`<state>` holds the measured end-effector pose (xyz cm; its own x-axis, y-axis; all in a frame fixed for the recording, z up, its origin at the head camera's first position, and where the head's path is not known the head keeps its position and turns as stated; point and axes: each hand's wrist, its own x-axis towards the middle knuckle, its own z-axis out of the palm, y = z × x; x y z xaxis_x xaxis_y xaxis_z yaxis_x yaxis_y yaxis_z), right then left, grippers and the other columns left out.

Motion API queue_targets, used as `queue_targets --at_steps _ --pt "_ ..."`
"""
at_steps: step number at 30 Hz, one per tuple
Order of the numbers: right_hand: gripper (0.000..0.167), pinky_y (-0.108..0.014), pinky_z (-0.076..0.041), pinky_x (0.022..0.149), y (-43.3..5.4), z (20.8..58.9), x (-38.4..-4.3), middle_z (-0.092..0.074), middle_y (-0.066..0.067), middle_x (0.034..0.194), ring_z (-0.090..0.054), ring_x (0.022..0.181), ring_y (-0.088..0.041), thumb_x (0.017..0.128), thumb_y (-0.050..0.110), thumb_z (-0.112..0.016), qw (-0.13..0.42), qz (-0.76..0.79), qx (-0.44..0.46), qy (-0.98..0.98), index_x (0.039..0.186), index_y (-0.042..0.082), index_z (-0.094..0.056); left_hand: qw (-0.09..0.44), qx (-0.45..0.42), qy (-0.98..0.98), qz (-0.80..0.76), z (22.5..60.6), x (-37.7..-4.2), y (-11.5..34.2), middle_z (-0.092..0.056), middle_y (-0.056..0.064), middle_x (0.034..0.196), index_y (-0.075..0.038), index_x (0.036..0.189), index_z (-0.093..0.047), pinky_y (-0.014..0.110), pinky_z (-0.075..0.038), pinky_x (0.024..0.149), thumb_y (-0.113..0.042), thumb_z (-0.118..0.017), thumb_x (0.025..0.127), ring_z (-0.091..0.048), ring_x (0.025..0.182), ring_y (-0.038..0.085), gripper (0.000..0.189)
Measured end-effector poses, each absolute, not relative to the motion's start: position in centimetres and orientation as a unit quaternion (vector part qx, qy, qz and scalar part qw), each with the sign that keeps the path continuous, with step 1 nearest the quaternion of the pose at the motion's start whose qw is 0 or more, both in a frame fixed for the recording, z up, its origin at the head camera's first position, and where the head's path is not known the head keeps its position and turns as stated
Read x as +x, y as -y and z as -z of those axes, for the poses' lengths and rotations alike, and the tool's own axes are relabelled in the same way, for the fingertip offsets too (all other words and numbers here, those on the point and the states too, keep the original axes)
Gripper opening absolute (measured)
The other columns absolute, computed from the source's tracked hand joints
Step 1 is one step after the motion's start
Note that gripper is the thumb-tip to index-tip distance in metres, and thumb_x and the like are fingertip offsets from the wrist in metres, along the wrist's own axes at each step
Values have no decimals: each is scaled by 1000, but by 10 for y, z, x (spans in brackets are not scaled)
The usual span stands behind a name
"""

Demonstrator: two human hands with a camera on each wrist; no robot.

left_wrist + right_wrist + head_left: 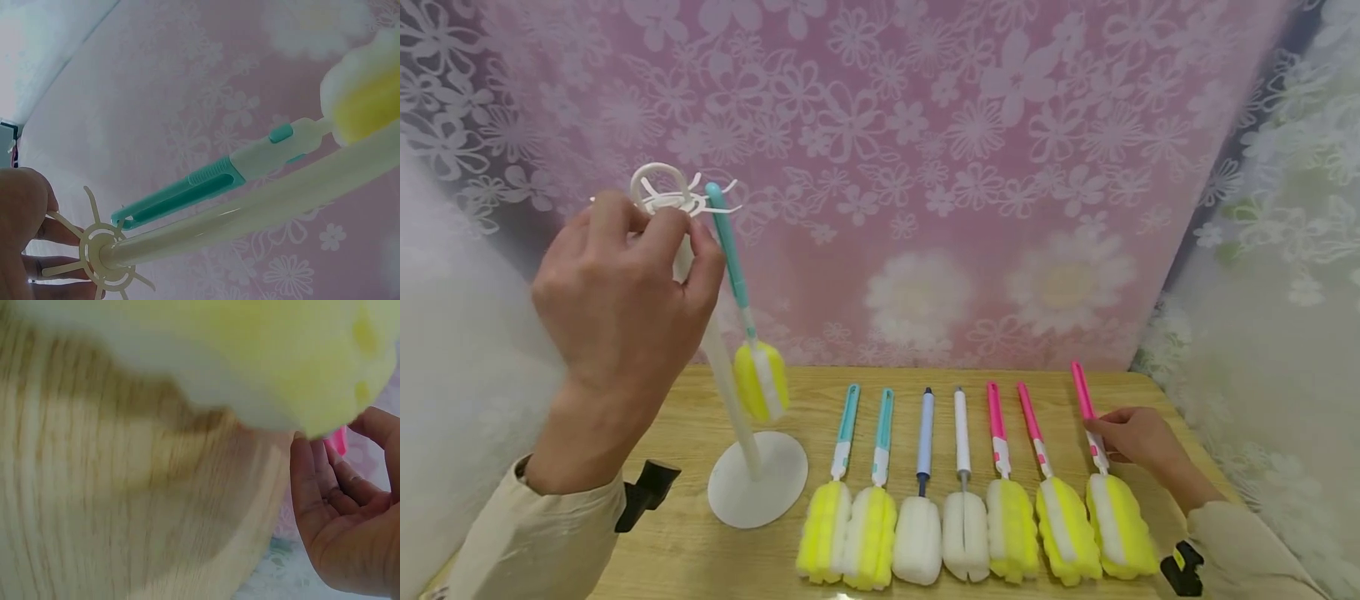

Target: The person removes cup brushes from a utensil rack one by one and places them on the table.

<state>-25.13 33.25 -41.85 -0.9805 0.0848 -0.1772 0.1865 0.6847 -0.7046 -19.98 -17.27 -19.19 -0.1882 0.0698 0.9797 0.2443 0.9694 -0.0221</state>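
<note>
My left hand point(632, 283) grips the top of a white hanging stand point(726, 383), at its ring of thin hooks point(103, 253). From one hook hangs a teal-handled sponge brush point(730, 258), its yellow-and-white head beside the pole and above the round base. At the far right, my right hand point(1138, 442) pinches the handle of a pink-handled sponge brush point(1082, 396). That brush's sponge head point(250, 356) fills the upper part of the right wrist view and hides most of its handle there.
Left of the held brush lie several more in a row: teal-handled brushes point(848, 421), a blue-handled one point(927, 433), a white-handled one point(962, 429) and pink-handled ones point(996, 421). All rest on a wooden table point(662, 533) before a flowered pink curtain point(925, 167).
</note>
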Motion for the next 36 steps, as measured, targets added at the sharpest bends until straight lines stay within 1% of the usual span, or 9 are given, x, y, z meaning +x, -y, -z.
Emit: queue_targets --at_steps 4,8,13,17,20,25,28,32,36 --pt "50 -35 -55 63 -329 424 -254 -64 -3 72 -64 66 -19 93 33 -60 74 374 65 -922 106 -15 -62 627 -102 769 64 191 -200 172 -46 17 75 -1 74 -59 47 -36 52 -28 -40 95 -47 61 37 39" --pt "46 -34 -53 62 -329 429 -254 -64 -2 71 -62 65 -19 94 31 -59 82 367 50 -925 102 -14 -65 628 -102 768 64 191 -200 172 -46 17 75 0 74 -60 47 -36 52 -28 -40 94 -46 60 36 40" --pt "49 -33 -53 61 -330 433 -251 -65 -4 74 -63 67 -19 95 30 -56 98 377 47 -920 107 -18 -61 627 -106 769 66 190 -200 171 -47 17 74 1 77 -62 47 -36 51 -27 -41 94 -46 60 36 39" --pt "53 -35 -56 66 -332 432 -247 -68 -9 83 -66 75 -22 98 29 -51 122 401 46 -907 113 -22 -54 621 -106 774 72 190 -199 172 -47 17 75 1 80 -64 47 -36 51 -25 -41 94 -46 60 35 38" --pt "53 -35 -55 67 -332 427 -243 -66 -9 85 -64 75 -22 99 30 -48 127 404 42 -905 114 -20 -53 617 -111 774 82 190 -197 175 -48 17 76 1 81 -64 49 -38 55 -24 -41 93 -46 62 36 37" --pt "53 -39 -55 73 -321 405 -233 -65 -19 100 -64 87 -29 99 32 -48 98 412 -2 -906 122 -16 -52 623 -130 766 93 189 -196 178 -53 24 83 4 76 -61 55 -37 70 -22 -40 91 -48 77 44 37" --pt "52 -41 -54 76 -307 388 -226 -62 -22 109 -63 95 -34 100 32 -48 74 414 -36 -907 126 -13 -51 619 -147 765 103 188 -196 180 -52 27 86 7 73 -58 54 -35 69 -20 -40 90 -43 83 48 37" --pt "50 -39 -54 75 -286 368 -217 -65 -17 106 -64 94 -30 99 33 -49 48 406 -53 -911 126 -9 -53 608 -171 769 104 187 -196 181 -48 24 79 9 72 -56 51 -35 64 -19 -39 90 -41 79 46 36" --pt "49 -38 -54 75 -262 350 -211 -67 -8 103 -64 92 -25 98 37 -51 29 404 -59 -912 124 -4 -57 619 -190 759 76 184 -198 182 -47 20 68 7 70 -54 49 -36 56 -18 -38 88 -42 65 41 35"
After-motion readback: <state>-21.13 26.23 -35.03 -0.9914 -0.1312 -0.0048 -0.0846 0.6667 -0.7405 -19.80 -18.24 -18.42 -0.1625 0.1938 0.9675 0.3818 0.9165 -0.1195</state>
